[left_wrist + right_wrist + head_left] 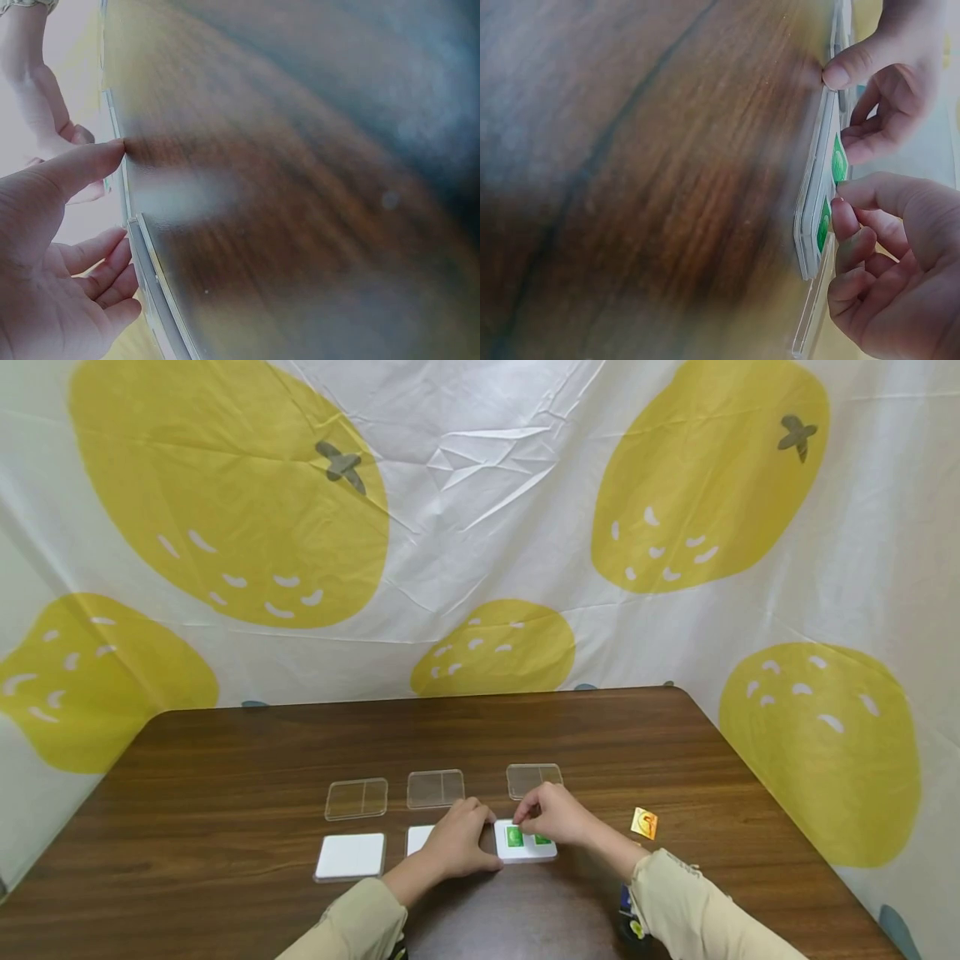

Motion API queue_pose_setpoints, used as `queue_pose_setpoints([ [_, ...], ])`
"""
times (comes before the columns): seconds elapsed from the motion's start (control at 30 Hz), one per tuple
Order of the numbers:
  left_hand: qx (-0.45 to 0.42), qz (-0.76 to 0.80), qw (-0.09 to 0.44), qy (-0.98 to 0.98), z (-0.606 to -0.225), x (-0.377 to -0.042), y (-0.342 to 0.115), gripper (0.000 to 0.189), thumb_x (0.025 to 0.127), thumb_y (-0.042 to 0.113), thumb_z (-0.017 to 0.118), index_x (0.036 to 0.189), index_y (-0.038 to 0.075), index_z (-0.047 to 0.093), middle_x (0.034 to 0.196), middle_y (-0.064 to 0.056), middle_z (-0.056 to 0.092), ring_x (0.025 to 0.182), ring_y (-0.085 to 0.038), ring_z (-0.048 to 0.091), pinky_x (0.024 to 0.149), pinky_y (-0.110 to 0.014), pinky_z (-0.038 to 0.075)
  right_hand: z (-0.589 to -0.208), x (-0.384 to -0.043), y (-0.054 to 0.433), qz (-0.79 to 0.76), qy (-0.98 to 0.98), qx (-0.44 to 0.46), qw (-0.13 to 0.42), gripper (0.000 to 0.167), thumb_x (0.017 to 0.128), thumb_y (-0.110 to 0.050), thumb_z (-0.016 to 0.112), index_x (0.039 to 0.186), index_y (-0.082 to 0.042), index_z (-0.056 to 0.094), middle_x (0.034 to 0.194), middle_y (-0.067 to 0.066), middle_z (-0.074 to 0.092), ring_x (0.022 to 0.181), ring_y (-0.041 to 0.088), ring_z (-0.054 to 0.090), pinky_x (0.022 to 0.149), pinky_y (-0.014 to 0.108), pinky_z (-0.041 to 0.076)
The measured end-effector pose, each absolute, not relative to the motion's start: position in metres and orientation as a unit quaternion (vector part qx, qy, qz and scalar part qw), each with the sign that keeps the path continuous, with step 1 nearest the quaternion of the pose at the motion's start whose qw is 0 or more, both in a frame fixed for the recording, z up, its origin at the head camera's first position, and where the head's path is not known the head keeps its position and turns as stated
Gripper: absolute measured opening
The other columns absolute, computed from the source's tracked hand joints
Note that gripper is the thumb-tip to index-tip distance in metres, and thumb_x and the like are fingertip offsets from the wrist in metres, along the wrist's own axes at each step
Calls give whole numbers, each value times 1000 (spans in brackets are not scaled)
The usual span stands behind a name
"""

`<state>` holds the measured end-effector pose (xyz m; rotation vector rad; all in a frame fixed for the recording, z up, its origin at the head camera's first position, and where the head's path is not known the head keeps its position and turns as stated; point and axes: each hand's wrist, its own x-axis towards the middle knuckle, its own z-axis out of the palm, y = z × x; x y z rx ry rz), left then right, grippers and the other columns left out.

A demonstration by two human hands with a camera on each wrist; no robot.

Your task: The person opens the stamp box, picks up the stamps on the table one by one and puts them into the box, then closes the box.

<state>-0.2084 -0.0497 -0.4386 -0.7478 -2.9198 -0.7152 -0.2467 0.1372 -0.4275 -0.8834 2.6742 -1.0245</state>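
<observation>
A flat white case (525, 853) lies in front of me with two small green square cards on its top. My left hand (459, 842) holds this case at its left end, thumb at the near edge and fingers at the far edge. Over the case, my right hand (557, 814) pinches the left green card (514, 837) at its far edge with thumb and index finger. The other green card (824, 225) shows in the right wrist view, partly behind the right hand in the head view.
Two more white cases, the far left one (350, 857) fully visible, lie to the left. Behind them are three clear lids, the middle one (436, 788) among them. An orange-yellow card (644, 823) lies right of my right wrist. A dark blue item (628, 906) is partly hidden by the right sleeve.
</observation>
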Motion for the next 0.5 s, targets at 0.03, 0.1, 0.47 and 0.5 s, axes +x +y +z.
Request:
queue_pose_setpoints([
  [0.03, -242, -231, 22, -942, -439, -208, -50, 50, 59, 33, 81, 96, 5, 62, 89, -2, 55, 87, -18, 49, 73, -28, 44, -428, -247, 137, -337, 891, -296, 69, 6, 70, 2, 66, 70, -4, 68, 62, -4, 61, 53, 1, 44, 49, 16, 37],
  [0.1, -242, -231, 23, -942, -439, -208, -50, 50, 59, 33, 81, 95, 5, 62, 89, -3, 55, 87, -18, 49, 73, -29, 44, -427, -246, 137, -331, 893, -298, 63, 6, 70, 1, 66, 69, -4, 68, 62, -5, 60, 51, 0, 41, 47, 16, 35],
  [0.47, -244, -231, 24, -942, -438, -208, -50, 50, 59, 34, 80, 95, 5, 62, 90, -2, 55, 87, -19, 49, 75, -29, 44, -423, -243, 135, -311, 896, -315, 44, 6, 69, 1, 66, 71, -3, 68, 61, -5, 60, 49, -1, 37, 46, 15, 32],
  [0.5, -244, -231, 24, -942, -438, -208, -50, 50, 59, 34, 80, 95, 5, 62, 90, -2, 55, 87, -19, 49, 75, -29, 44, -423, -243, 136, -311, 896, -315, 44, 5, 69, 1, 66, 71, -3, 68, 62, -4, 60, 49, -1, 37, 46, 15, 32],
])
